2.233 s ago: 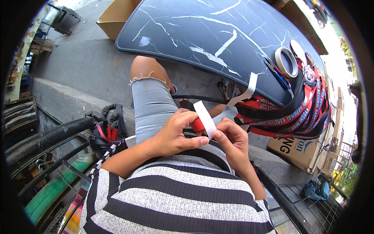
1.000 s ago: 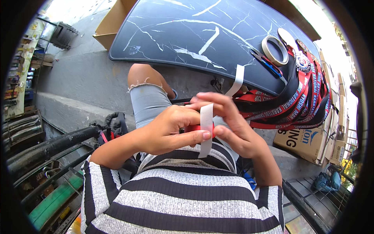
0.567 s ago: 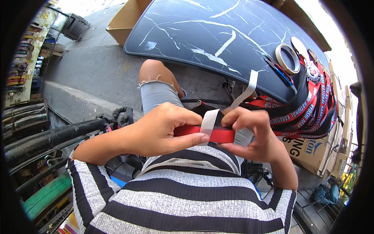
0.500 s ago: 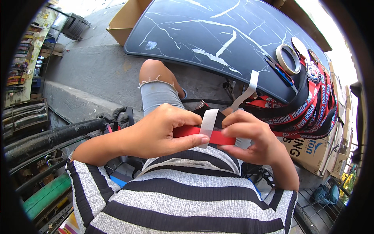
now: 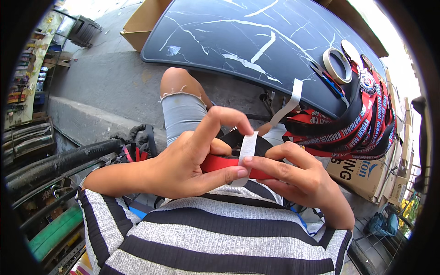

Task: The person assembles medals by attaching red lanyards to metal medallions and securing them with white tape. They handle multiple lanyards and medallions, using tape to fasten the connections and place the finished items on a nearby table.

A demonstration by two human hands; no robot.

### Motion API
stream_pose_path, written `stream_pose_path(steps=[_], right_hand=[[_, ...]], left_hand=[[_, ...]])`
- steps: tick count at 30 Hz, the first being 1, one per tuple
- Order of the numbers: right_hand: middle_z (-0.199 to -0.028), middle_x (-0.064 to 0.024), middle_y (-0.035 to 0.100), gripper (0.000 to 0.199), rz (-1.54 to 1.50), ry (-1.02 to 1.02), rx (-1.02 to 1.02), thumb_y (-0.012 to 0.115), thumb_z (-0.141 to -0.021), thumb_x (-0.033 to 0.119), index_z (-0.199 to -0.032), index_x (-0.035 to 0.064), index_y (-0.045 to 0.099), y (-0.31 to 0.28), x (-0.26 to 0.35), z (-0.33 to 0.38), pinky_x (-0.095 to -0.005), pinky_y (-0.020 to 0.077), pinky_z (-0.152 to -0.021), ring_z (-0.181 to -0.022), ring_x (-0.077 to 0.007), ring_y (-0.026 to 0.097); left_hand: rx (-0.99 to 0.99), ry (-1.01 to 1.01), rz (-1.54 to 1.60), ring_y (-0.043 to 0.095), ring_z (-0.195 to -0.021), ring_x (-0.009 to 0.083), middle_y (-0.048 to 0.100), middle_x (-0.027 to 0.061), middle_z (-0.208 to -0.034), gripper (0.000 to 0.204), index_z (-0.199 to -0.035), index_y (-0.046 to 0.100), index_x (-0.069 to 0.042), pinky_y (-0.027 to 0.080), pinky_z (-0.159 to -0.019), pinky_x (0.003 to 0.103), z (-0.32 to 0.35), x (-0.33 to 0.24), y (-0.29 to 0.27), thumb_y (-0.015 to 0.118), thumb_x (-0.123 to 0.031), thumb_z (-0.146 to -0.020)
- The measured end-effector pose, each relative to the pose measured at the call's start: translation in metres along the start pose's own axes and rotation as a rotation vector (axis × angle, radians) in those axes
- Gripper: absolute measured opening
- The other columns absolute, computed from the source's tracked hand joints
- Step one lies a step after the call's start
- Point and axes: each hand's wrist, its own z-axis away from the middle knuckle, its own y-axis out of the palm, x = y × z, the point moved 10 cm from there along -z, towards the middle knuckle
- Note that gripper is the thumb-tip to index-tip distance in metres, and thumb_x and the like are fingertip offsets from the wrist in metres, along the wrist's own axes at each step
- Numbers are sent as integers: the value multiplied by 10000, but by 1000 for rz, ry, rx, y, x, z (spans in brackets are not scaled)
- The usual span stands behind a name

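A red and black ribbon [image 5: 214,164], bent into a loop, is between my two hands above my lap. A short strip of whitish tape [image 5: 249,147] stands upright across its red face. My left hand [image 5: 192,160] grips the ribbon, thumb in front; its raised, crooked index finger touches the strip's upper end. My right hand [image 5: 298,176] has hold of the ribbon's right part, with its index fingertip pressed on the strip. The ribbon's inner side and some fingertips are partly hidden.
Another tape strip [image 5: 289,103] hangs off the edge of the dark marbled table [image 5: 206,43]. A tape roll [image 5: 337,65], scissors [image 5: 330,85] and a pile of red and black medal ribbons [image 5: 348,133] lie at its right. Below are cardboard boxes [image 5: 360,176]; a metal rack [image 5: 55,192] stands left.
My left index finger has lifted from the ribbon to the top of the strip. My right index finger has moved left onto the strip, and the ribbon loop has tipped, showing its black inside.
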Motion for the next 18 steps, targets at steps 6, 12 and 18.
stream_pose_path(steps=[6, 12, 18], right_hand=[[-954, -99, 605, 623, -31, 41, 5, 786, -711, 1, -1307, 102, 634, 3, -3, 1, -342, 530, -689, -820, -219, 614], [-987, -101, 623, 608, -19, 56, 19, 788, -728, -3, -1305, 92, 626, 3, -4, -2, -339, 539, -702, -849, -223, 631], [-950, -119, 631, 383, -129, 198, 77, 774, -804, 106, -1164, 23, 674, 3, -23, -8, -333, 513, -720, -847, -228, 632]], left_hand=[[76, -28, -108, 635, -653, 91, 654, 82, -847, 338, -1121, 531, 30, 440, -556, 220, 1, 4, 5, 728, -97, -878], [71, -26, -248, 643, -635, 142, 674, 100, -815, 241, -1011, 642, 20, 468, -560, 250, -1, 4, 1, 751, -130, -857], [161, -71, -299, 629, -621, 274, 636, 147, -700, 233, -978, 641, -15, 453, -574, 358, -6, 13, 4, 681, -235, -912]])
